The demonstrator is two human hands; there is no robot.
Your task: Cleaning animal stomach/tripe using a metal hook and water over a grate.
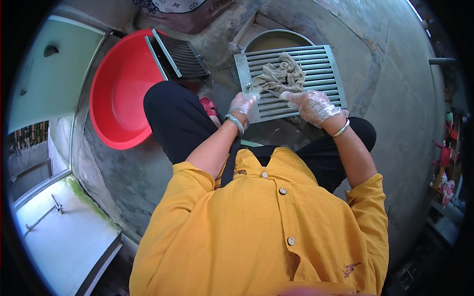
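Note:
A slotted metal baffle panel lies tilted before me, its far side over a round basin. On its slats rests a crumpled, wet-looking grey-brown rag. My left hand, in a clear plastic glove, grips the panel's left edge near a small metal part. Also gloved, my right hand is on the near slats just below the rag, index finger pointing left. A thin dark strip lies between its fingertip and the rag; whether that is a tool held in the fingers cannot be made out.
The round metal basin holds murky water. To the left stands a large red plastic tub, with more slotted panels leaning at its right rim. A patterned bag or container sits at the back. Concrete floor extends to the right.

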